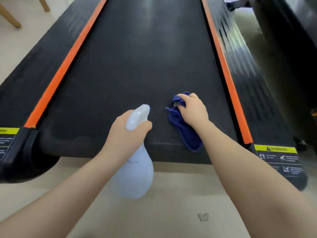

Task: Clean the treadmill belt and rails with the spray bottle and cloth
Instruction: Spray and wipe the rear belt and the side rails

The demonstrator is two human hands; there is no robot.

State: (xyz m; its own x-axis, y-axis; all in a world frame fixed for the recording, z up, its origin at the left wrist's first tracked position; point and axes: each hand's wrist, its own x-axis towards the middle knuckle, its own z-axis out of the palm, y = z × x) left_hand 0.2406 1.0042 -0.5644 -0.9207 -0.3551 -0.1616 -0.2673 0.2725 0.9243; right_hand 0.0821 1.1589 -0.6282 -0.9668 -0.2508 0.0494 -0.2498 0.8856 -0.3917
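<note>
Black treadmill belt between orange-edged rails. Yellow "WARNING" label at rear right corner; smaller print unreadable. White spray bottle over belt's rear edge, gripped by left hand. Blue cloth on belt near rear edge, bunched under right hand, fingers curled round it.

Both my forearms extended forward, my left hand curled around the spray bottle neck, my right hand gripping the bunched cloth, knuckles up
</note>
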